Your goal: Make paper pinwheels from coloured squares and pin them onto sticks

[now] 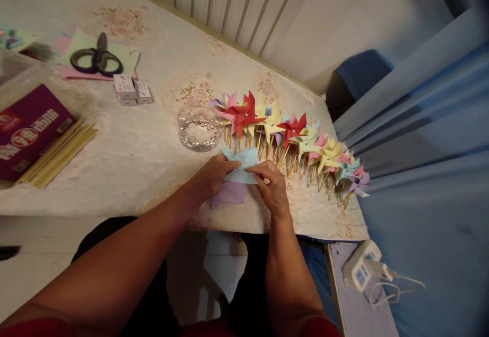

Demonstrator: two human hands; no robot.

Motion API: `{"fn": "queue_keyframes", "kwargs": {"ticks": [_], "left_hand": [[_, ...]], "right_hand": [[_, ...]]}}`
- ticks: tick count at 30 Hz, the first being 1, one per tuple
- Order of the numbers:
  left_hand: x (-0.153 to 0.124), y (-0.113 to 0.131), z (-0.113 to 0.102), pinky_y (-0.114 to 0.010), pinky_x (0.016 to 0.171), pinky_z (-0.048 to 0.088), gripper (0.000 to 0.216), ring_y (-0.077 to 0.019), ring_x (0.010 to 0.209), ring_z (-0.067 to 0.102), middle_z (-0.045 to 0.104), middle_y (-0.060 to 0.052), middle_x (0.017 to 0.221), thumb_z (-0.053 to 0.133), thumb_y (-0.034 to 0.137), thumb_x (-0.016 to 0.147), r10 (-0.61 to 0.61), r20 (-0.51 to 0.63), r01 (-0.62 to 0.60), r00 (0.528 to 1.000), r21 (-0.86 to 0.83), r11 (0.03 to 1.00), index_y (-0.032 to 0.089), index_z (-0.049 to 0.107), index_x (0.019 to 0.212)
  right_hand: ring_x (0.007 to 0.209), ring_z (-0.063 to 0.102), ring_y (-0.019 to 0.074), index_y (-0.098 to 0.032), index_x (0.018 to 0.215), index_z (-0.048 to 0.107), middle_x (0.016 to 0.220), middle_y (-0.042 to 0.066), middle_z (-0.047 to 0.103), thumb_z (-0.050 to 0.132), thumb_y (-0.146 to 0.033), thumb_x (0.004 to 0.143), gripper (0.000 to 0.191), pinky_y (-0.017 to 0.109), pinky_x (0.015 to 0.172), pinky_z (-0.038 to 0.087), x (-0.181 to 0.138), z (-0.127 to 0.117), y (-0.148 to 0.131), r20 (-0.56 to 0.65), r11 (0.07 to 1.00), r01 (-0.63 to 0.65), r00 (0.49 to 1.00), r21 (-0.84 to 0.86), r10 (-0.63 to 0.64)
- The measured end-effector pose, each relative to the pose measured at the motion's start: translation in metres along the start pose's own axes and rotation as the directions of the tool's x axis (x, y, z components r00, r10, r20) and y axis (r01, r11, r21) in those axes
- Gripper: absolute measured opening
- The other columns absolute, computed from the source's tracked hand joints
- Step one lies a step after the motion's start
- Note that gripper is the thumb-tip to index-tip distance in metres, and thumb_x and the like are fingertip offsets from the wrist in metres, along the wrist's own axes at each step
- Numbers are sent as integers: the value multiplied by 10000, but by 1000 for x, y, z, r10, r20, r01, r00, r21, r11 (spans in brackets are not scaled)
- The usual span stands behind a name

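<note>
A light blue sheet of paper [244, 175], partly folded with pointed corners, is held between my two hands above the table's front edge. My left hand [214, 174] pinches its left side, thumb on top. On the right side, my right hand [270, 181] grips the paper between thumb and fingers. Purple paper [228, 194] lies on the table just below it. Beyond my left hand stands a clear round dish [200, 128] with small shiny silver pieces inside. A long row of colourful paper pinwheels [244, 115] on thin sticks stretches off to the right.
Black-handled scissors [100, 61] rest on coloured paper sheets [132, 59], near several small white boxes [125, 86]. At the left, a bundle of thin sticks [63, 153] lies against a purple box [32, 128]. A power strip [361, 265] sits at lower right, beside a blue curtain [428, 174].
</note>
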State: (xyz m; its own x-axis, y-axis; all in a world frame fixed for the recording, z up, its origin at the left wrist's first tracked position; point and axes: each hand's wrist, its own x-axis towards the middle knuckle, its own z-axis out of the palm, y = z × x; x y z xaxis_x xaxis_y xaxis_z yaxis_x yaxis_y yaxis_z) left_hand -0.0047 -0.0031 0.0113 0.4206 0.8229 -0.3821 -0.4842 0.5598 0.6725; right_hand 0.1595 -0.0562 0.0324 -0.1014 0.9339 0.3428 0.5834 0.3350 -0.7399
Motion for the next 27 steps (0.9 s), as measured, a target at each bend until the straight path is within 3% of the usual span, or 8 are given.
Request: {"fn": "queue_keyframes", "kwargs": {"ticks": [7, 12, 17, 27], "left_hand": [[2, -5, -4, -243, 581, 484, 182, -128, 596, 603, 706, -4, 698, 743, 171, 590, 40, 46, -42, 998, 45, 998, 170, 700, 766], [5, -10, -6, -223, 534, 426, 144, -112, 569, 558, 678, 3, 669, 741, 198, 601, 75, 68, -83, 995, 132, 988, 167, 701, 736], [3, -7, -3, -210, 539, 410, 117, -98, 576, 532, 648, 21, 653, 728, 198, 601, 104, 70, -115, 992, 171, 978, 163, 681, 702], [2, -9, -2, -232, 568, 432, 132, -141, 631, 580, 640, 17, 645, 709, 190, 604, 121, -9, -115, 993, 245, 963, 154, 668, 724]], "right_hand": [[814, 566, 178, -270, 975, 759, 834, 20, 563, 562, -191, 918, 220, 311, 742, 456, -2, 3, 6, 67, 999, 38, 997, -4, -38], [820, 574, 186, -255, 898, 738, 817, 18, 590, 607, -227, 901, 134, 313, 774, 460, 0, 3, 2, 90, 1000, 6, 996, -22, -4], [836, 577, 185, -229, 817, 687, 822, 29, 615, 543, -266, 941, 193, 315, 792, 442, 3, 4, -4, 109, 1000, 19, 994, -14, -17], [639, 480, 146, -220, 661, 597, 663, -20, 528, 606, -337, 839, 213, 282, 642, 377, 5, 13, -2, 13, 988, -155, 988, -6, 155]]}}
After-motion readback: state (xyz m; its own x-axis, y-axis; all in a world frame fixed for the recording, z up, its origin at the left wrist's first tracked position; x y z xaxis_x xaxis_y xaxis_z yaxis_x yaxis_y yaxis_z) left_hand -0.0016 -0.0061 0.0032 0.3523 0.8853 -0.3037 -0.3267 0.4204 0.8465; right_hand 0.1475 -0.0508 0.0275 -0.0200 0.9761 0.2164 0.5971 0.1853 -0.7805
